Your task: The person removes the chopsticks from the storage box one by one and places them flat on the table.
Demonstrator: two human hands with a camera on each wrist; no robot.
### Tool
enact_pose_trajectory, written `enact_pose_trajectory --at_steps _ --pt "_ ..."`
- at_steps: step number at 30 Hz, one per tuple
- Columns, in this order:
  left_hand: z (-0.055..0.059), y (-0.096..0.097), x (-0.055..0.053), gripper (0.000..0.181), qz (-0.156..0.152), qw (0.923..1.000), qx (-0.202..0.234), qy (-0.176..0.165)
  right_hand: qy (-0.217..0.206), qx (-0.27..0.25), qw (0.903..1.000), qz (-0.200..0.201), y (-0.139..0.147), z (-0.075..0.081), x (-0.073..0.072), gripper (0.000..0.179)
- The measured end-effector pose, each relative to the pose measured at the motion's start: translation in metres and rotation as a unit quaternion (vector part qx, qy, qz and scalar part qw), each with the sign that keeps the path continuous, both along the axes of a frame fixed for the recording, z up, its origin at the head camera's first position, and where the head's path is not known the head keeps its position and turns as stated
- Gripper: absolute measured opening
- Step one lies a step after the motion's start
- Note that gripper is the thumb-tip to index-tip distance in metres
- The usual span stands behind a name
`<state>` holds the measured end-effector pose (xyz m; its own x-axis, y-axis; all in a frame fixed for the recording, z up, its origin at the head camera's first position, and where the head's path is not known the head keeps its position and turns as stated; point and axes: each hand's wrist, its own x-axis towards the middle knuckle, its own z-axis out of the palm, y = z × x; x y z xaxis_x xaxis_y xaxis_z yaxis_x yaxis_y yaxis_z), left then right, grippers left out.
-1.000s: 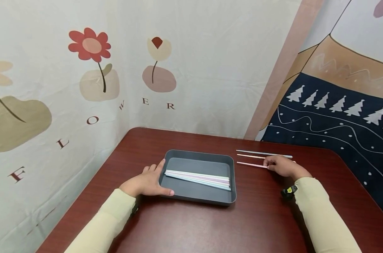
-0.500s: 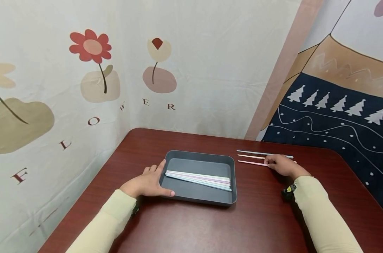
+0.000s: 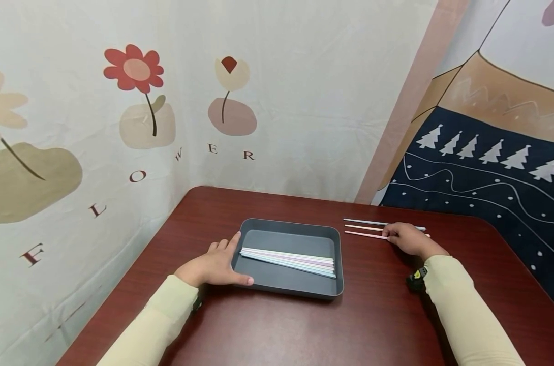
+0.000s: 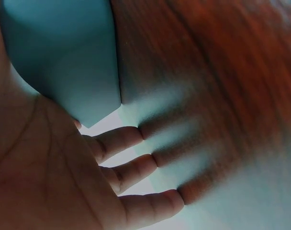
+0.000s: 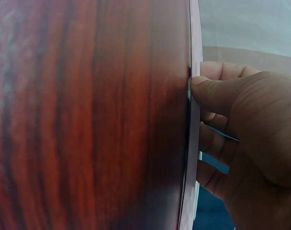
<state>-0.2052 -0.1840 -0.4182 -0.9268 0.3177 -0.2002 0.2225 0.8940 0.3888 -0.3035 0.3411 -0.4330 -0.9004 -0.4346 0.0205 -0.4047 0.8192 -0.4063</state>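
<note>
My left hand (image 3: 215, 267) rests at the left side of a grey tray (image 3: 290, 240), thumb along its near edge and index finger along its left rim. In the left wrist view, three straight fingers touch the table beside the tray wall (image 4: 64, 52). Several pastel chopsticks (image 3: 288, 260) lie together inside the tray. To its right, my right hand (image 3: 409, 239) pinches a pink chopstick (image 3: 364, 235) between thumb and fingers. Beyond that chopstick lie a pale yellow chopstick (image 3: 361, 227) and a light blue chopstick (image 3: 364, 221), roughly parallel, partly hidden by the hand.
The dark red wooden table (image 3: 304, 335) has rounded far corners. Behind it hangs a pale cloth (image 3: 304, 101) printed with flowers and letters. On the right is a dark blue cloth (image 3: 478, 173) with white trees.
My right hand has slid the pink chopstick slightly farther from me, narrowing its gap to the pale yellow one. My left hand and the tray keep their places.
</note>
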Motion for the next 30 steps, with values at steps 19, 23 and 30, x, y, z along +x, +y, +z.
enact_pose_trajectory --at_steps 19,23,30 --pt "0.000 0.001 0.000 0.135 0.000 1.0000 -0.003 0.005 -0.001 0.015 0.9999 -0.002 -0.002 0.003 0.000 0.020" --pt "0.000 0.001 0.001 0.135 0.000 1.0000 -0.004 0.002 0.004 0.023 0.9997 0.001 -0.008 0.010 0.001 0.018" --pt "0.000 0.001 0.000 0.135 0.001 1.0000 -0.003 0.002 0.031 0.010 0.9992 0.024 -0.033 0.029 0.002 0.014"
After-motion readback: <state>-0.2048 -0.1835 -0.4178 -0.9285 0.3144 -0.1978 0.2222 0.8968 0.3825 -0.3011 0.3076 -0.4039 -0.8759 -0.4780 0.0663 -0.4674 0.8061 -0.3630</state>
